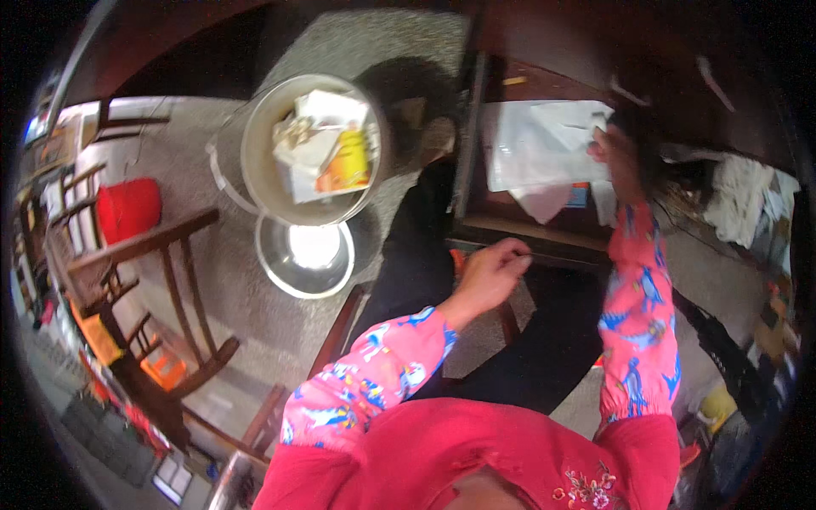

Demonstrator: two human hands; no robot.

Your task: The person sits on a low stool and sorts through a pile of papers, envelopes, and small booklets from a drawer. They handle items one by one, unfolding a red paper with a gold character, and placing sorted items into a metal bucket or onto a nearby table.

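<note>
Before me is a dark wooden drawer, pulled out under a dark table. My right hand grips the right edge of a clear plastic sleeve with white papers in or against it. Below the sleeve, more paper and a small blue and orange item lie in the drawer. My left hand is just in front of the drawer's front edge, fingers curled together, with nothing visible in them. Printed pink sleeve covers are on both my forearms.
Left of the drawer, a pale bucket holds papers and a yellow-orange packet. A shiny metal basin stands beside it on the floor. Farther left are a wooden chair and a red object. White cloth-like material lies at the right.
</note>
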